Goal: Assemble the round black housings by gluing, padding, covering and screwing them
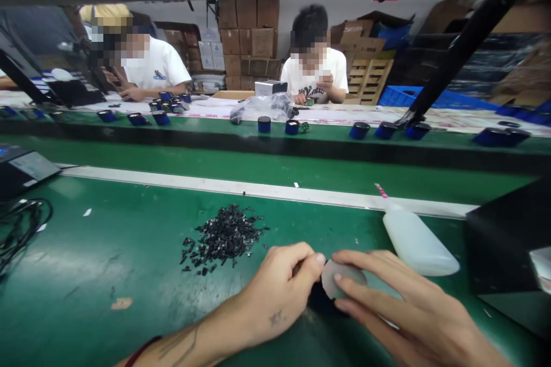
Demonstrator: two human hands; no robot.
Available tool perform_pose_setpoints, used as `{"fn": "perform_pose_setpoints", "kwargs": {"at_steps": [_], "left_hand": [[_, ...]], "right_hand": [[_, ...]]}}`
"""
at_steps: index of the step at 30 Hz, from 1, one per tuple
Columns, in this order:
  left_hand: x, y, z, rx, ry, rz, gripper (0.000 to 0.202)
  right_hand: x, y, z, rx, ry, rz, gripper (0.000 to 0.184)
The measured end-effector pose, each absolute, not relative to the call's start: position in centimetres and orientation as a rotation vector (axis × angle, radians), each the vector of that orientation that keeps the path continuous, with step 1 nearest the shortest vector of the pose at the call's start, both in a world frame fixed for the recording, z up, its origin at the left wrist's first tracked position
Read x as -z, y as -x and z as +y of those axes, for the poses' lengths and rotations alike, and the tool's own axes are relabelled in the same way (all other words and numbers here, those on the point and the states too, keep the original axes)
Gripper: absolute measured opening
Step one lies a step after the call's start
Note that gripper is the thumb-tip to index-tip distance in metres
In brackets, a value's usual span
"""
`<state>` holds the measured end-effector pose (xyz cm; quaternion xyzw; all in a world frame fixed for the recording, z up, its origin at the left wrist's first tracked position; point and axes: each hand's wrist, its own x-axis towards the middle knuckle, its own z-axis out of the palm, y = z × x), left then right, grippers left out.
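Observation:
My left hand (pixel 282 284) is curled with its thumb and forefinger around a dark round part (pixel 323 300), most of which lies hidden behind my hands. A thin greyish round disc (pixel 346 276) leans against that part. My right hand (pixel 413 304) grips the disc, with fingers on its face and along its edge; its thumb is out of sight. Left of my hands, a heap of small black pieces (pixel 228 235) is spread on the green table (pixel 129 246).
A whitish squeeze bottle (pixel 417 241) lies at right, beside a black box (pixel 508 252). Black cables (pixel 21 229) and a dark device (pixel 26 169) sit at left. Blue-and-black round parts (pixel 359 130) line the belt's far edge. Two people (pixel 159 66) work opposite.

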<state>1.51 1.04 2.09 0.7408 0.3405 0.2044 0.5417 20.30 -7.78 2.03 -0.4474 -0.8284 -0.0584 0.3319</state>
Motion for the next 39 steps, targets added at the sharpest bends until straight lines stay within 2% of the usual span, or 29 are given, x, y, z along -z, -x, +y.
{"fn": "perform_pose_setpoints", "kwargs": {"at_steps": [3, 6, 7, 10, 12, 16, 20, 25, 30, 34, 39], "left_hand": [[-2.5, -1.9, 1.6, -0.525, -1.839, 0.808, 0.041], [-2.0, -1.4, 1.4, -0.576, -1.857, 0.959, 0.026], [-1.7, -1.1, 1.1, -0.578, -1.857, 0.99, 0.028], [-0.5, -0.8, -0.2, -0.512, -1.9, 0.933, 0.076], [0.1, -1.1, -0.5, -0.471, -1.879, 0.899, 0.086], [-0.5, -1.2, 1.0, -0.362, -1.626, 0.845, 0.075], [-2.2, 0.4, 3.4, -0.143, -1.603, 0.658, 0.078], [-2.3, 0.9, 3.9, -0.212, -1.724, 0.511, 0.046], [-1.9, -0.5, 3.7, -0.246, -1.697, 0.619, 0.027], [-1.1, -0.9, 3.9, -0.109, -1.379, 0.797, 0.028], [-0.1, -0.8, 3.6, -0.107, -1.031, 0.746, 0.034]], "right_hand": [[-2.4, -20.7, -7.2, 0.103, 1.184, -2.106, 0.029], [-2.1, -20.8, -7.0, -0.079, 1.296, -1.919, 0.022], [-2.0, -20.8, -7.0, -0.162, 1.343, -1.835, 0.019], [-1.7, -20.7, -7.0, -0.381, 1.434, -1.618, 0.015], [-1.7, -20.6, -6.9, -0.481, 1.429, -1.517, 0.017], [-1.8, -20.3, -7.2, -0.601, 1.399, -1.44, 0.018], [-1.6, -19.5, -7.5, -0.714, 1.269, -1.484, 0.016], [-1.5, -19.2, -7.7, -0.798, 1.267, -1.47, 0.018], [-1.5, -19.3, -7.6, -0.829, 1.242, -1.481, 0.017], [-1.4, -19.3, -7.3, -0.726, 1.12, -1.72, 0.021], [-1.4, -19.2, -7.0, -0.422, 0.998, -2.149, 0.016]]}}
